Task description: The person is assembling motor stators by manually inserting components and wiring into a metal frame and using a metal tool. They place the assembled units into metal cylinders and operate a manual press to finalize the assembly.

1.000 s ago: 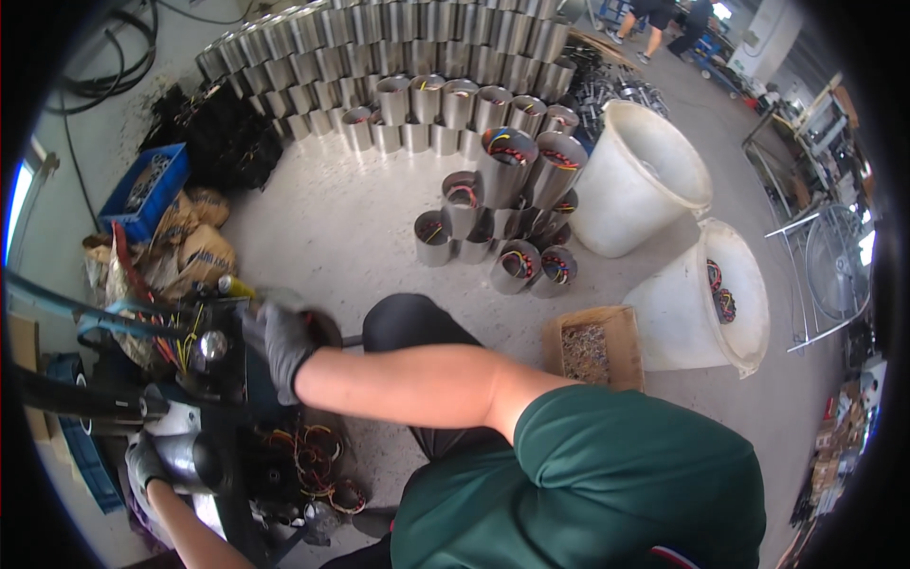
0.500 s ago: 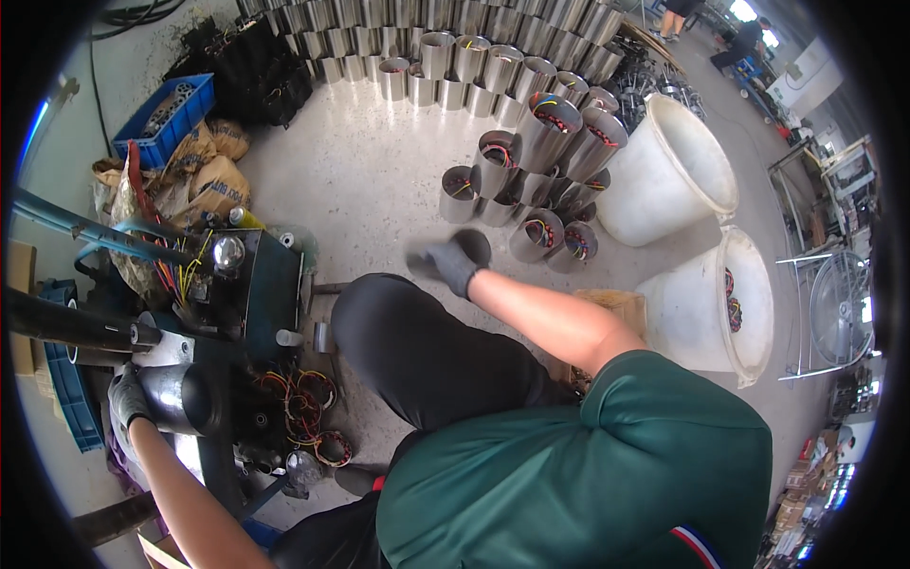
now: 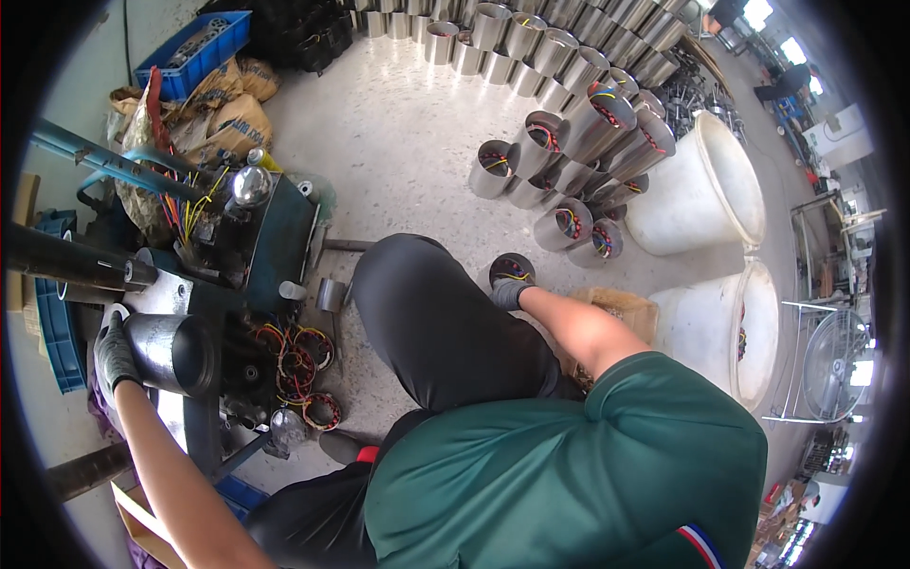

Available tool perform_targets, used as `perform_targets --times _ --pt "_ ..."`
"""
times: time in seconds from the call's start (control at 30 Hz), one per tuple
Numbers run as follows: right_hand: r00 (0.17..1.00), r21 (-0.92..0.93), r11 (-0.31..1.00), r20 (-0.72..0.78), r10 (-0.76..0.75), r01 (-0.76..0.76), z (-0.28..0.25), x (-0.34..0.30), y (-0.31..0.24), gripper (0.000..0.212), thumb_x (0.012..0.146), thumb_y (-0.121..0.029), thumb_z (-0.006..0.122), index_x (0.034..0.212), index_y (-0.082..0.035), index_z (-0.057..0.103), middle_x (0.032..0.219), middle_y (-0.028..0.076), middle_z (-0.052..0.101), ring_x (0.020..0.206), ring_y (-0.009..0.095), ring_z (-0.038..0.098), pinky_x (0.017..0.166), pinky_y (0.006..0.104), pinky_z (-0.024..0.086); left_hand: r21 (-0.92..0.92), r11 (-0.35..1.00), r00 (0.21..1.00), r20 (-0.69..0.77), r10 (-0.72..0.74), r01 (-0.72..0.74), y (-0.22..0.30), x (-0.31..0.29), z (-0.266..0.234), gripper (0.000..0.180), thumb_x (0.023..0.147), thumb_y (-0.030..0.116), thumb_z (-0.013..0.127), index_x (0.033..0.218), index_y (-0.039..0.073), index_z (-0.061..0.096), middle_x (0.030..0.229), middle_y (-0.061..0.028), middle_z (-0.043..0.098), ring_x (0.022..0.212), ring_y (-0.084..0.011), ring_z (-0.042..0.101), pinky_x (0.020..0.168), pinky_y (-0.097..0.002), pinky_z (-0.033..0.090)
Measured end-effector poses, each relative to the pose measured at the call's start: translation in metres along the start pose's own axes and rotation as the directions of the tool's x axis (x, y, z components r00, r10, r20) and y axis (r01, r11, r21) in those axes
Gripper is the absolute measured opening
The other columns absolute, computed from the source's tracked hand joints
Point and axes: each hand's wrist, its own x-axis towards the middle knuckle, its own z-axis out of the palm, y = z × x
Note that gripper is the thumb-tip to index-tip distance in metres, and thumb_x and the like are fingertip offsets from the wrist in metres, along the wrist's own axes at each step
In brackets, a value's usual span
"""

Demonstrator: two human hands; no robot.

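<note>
My left hand point(image 3: 116, 353), in a grey glove, is at the left end of a shiny metal cylinder point(image 3: 172, 353) on the machine, its fingers against that end. A pale ring-shaped part point(image 3: 114, 315) shows by its fingertips. Out to the right of my knee, my gloved right hand point(image 3: 510, 293) grips the near rim of an upright motor housing point(image 3: 513, 269). Coloured wires show inside this housing, which stands on the floor. The fingers inside the rim are partly hidden.
Stacked metal housings point(image 3: 555, 142), several with wired coils, stand ahead to the right. Two white tubs point(image 3: 654, 213) are beyond my right arm. Wired coils point(image 3: 299, 375) lie beside the machine point(image 3: 275, 242). A blue crate point(image 3: 175, 81) and sacks point(image 3: 232, 128) sit at the far left.
My right hand, blurred earlier near a housing, has moved right and nearer to me and now grips a wired housing's rim. The view has shifted; my left hand stays at the cylinder.
</note>
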Motion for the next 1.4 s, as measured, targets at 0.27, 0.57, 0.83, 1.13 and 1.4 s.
perform_targets --times 0.27,0.57,0.83,1.13,1.4 --pt "0.964 -0.131 0.990 0.266 -0.020 0.057 -0.045 0.042 0.027 0.045 0.082 -0.033 0.066 0.107 0.004 0.077 0.108 0.029 0.075 0.101 0.042 0.073 0.091 0.0487 0.057 -0.083 0.996 1.000 -0.004 -0.023 0.023 -0.003 -0.009 0.003 0.072 0.105 0.062 0.052 0.149 0.006 0.061 0.146 -0.0168 0.067 0.129 -0.0305 0.065 0.114 -0.0401 0.046" --pt "0.990 -0.149 0.981 -0.075 0.117 -0.127 -0.146 0.027 0.050 0.056 0.085 -0.030 0.070 0.134 -0.002 0.067 0.131 0.027 0.070 0.125 0.041 0.068 0.107 0.0473 0.054 -0.161 0.986 0.999 0.003 -0.038 0.038 -0.001 -0.014 0.001 0.067 0.106 0.057 0.055 0.149 0.007 0.061 0.146 -0.0162 0.067 0.130 -0.0288 0.065 0.114 -0.0402 0.046" --pt "0.958 -0.042 0.994 -0.273 0.088 -0.103 -0.144 0.045 0.100 0.049 0.093 -0.013 0.059 0.141 -0.007 0.063 0.140 0.027 0.065 0.131 0.044 0.063 0.110 0.0486 0.051 -0.158 0.987 0.999 -0.041 0.007 -0.013 0.004 -0.016 0.013 0.064 0.106 0.056 0.054 0.144 0.005 0.067 0.143 -0.0173 0.069 0.127 -0.0315 0.066 0.114 -0.0405 0.046" --pt "0.879 0.088 0.964 -0.397 0.264 -0.250 -0.197 0.078 0.001 0.033 0.087 -0.022 0.069 0.115 -0.007 0.076 0.120 0.021 0.074 0.116 0.041 0.069 0.104 0.0474 0.054 0.443 0.895 0.962 -0.222 0.158 -0.045 0.006 -0.043 -0.008 0.067 0.099 0.069 0.050 0.126 0.015 0.079 0.133 -0.0222 0.071 0.122 -0.0403 0.067 0.103 -0.0490 0.051" --pt "0.859 0.740 0.582 0.010 -0.512 0.338 -0.321 0.009 -0.272 0.044 0.092 0.008 0.065 0.135 -0.001 0.064 0.113 0.014 0.073 0.098 0.025 0.075 0.079 0.0376 0.063 -0.255 0.967 0.926 -0.369 -0.079 -0.019 0.019 -0.069 -0.001 0.051 0.100 0.047 0.062 0.124 0.005 0.075 0.129 -0.0208 0.074 0.120 -0.0387 0.070 0.107 -0.0451 0.051"
